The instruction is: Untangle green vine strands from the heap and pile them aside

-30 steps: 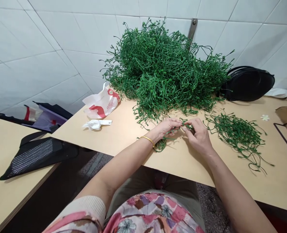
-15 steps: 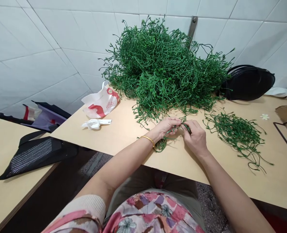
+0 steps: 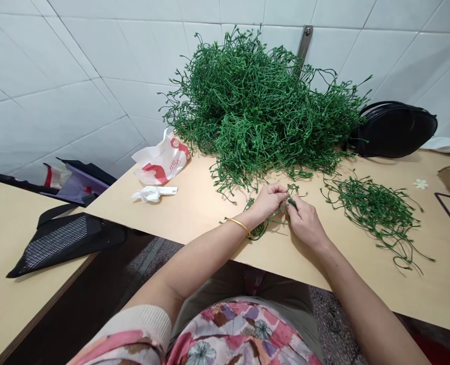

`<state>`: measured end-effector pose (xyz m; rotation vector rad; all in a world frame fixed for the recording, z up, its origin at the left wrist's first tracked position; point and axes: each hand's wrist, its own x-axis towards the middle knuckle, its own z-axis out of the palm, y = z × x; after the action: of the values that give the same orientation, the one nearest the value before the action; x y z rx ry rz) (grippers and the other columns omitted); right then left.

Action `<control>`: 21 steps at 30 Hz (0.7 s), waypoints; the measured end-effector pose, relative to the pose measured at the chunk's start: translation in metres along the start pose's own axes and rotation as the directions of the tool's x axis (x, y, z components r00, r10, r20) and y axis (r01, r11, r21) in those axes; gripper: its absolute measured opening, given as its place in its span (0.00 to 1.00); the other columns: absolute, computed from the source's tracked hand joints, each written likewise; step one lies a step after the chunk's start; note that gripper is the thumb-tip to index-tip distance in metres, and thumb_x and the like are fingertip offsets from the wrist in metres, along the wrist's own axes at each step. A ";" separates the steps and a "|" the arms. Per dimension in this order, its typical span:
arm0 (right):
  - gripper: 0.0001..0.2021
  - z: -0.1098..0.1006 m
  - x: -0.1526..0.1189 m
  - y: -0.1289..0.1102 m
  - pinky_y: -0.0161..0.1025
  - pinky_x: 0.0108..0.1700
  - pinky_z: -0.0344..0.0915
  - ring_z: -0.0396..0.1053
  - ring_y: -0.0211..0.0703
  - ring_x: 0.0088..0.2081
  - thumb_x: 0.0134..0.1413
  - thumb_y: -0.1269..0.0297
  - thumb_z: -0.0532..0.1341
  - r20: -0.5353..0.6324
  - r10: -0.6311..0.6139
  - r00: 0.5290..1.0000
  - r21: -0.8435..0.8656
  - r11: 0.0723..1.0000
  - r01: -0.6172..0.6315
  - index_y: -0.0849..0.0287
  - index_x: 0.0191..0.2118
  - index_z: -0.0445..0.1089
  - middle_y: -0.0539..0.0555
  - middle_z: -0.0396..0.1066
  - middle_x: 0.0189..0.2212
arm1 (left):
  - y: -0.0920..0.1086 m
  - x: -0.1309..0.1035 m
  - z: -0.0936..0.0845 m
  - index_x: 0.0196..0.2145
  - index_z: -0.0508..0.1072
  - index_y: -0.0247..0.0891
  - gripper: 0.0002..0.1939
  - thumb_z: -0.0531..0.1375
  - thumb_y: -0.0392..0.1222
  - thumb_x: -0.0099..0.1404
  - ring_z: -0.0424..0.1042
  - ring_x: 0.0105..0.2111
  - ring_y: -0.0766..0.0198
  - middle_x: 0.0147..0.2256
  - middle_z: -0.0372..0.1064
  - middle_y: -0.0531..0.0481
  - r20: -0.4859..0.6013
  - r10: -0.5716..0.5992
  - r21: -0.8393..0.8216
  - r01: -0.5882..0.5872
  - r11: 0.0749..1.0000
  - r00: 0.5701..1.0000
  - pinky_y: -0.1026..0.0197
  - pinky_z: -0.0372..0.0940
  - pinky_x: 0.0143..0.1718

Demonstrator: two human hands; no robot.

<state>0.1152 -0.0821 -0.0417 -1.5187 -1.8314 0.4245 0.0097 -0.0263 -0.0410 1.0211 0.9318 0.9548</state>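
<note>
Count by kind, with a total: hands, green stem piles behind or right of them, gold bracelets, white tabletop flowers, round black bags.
Hands: 2
Green stem piles: 2
Gold bracelet: 1
White flower: 1
Round black bag: 1
Total: 7

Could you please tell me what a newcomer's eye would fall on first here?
Probably the huge tangle of green stems, heaped against the tiled wall. Next might come the black bag at its right, then the two hands pinching green strands in front.
</note>
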 end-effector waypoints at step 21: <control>0.09 -0.065 -0.005 0.030 0.38 0.26 0.49 0.55 0.40 0.20 0.54 0.60 0.53 -0.375 0.046 0.926 -0.367 0.910 -0.194 0.57 0.27 0.65 0.50 0.59 0.17 | -0.001 0.005 -0.016 0.30 0.69 0.33 0.08 0.60 0.30 0.48 0.57 0.15 0.77 0.18 0.63 0.57 0.194 0.004 -0.018 0.000 1.000 0.981 0.71 0.51 0.18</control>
<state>0.1823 -0.0916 -0.0172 -1.8494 -1.5935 -0.1854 -0.0034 -0.0181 -0.0468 1.0791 0.7588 0.8472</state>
